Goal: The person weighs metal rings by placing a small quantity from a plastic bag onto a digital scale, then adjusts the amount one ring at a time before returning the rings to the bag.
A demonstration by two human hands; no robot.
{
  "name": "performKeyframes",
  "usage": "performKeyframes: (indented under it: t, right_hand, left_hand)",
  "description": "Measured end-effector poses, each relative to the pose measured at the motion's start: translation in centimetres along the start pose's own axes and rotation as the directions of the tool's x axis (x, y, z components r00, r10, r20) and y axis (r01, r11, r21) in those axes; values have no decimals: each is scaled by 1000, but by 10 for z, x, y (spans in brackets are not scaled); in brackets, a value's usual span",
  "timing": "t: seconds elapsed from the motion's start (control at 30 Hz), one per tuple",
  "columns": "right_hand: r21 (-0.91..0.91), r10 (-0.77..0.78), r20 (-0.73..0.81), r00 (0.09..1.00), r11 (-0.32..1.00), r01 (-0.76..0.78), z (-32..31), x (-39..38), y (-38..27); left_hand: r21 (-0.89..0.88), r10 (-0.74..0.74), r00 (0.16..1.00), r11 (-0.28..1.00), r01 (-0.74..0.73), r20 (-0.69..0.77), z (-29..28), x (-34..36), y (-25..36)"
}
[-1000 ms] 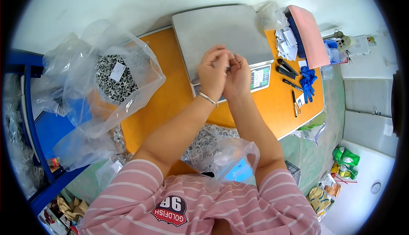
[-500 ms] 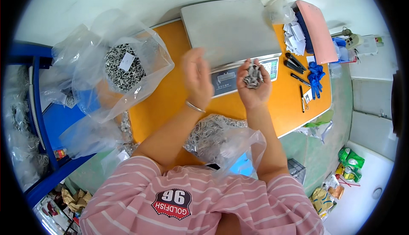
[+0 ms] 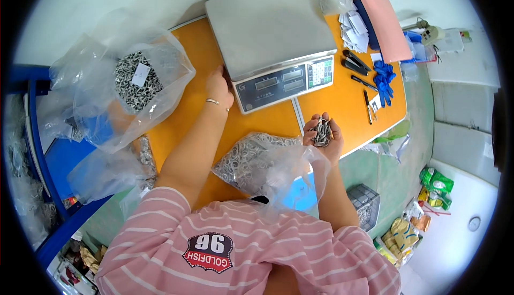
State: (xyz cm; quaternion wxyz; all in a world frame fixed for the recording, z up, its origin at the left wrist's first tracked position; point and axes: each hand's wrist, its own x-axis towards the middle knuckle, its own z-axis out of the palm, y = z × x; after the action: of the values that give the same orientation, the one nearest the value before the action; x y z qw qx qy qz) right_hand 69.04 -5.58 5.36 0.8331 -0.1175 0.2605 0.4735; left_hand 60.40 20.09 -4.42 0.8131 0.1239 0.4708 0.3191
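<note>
My right hand (image 3: pixel 325 144) is cupped, palm up, around a handful of small silvery metal pieces (image 3: pixel 322 133), just off the front of the scale. My left hand (image 3: pixel 220 90) is at the left side of the digital scale (image 3: pixel 270 25), against its edge; its fingertips are partly hidden there. Nothing lies on the scale's bare metal plate, and its keypad panel (image 3: pixel 284 83) faces me. Close to my body, between my forearms, a clear plastic bag (image 3: pixel 251 161) full of metal rings or links rests on the orange table (image 3: pixel 187 92).
At the left stands an open clear bag (image 3: pixel 179 70) of small metal parts with a white label (image 3: pixel 141 74). On the right lie blue gloves (image 3: pixel 384 83), a black stapler (image 3: pixel 356 62), pens (image 3: pixel 368 106) and white slips (image 3: pixel 353 30) beside a pink-lidded box (image 3: pixel 383 22). A blue rack (image 3: pixel 45 156) edges the left.
My left hand has moved from above the table to the scale's left side. My right hand, still holding the metal pieces, has drawn back from the scale's panel toward me. The view has shifted.
</note>
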Motion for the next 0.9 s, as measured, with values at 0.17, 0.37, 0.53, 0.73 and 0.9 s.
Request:
performKeyframes:
  t: [0.17,0.37,0.53,0.73,0.9]
  right_hand:
    - [-44,-97,-50,994,994,95,-8,-14,-1]
    - [-60,-160,-107,981,986,155,-10,-26,2]
    - [-13,-182,-72,981,983,181,-10,-34,3]
    - [-8,-187,-53,981,982,186,-3,-40,4]
    - [7,-163,30,986,987,163,14,-45,10]
  left_hand:
    - [30,32,999,999,-31,-13,-5,5,-5]
    - [104,46,999,994,-43,-29,-10,1,-3]
    - [200,166,986,966,-164,7,-17,-30,4]
    - [296,171,984,944,-147,-58,-24,-111,10]
    - [232,59,975,967,-109,213,7,-174,10]
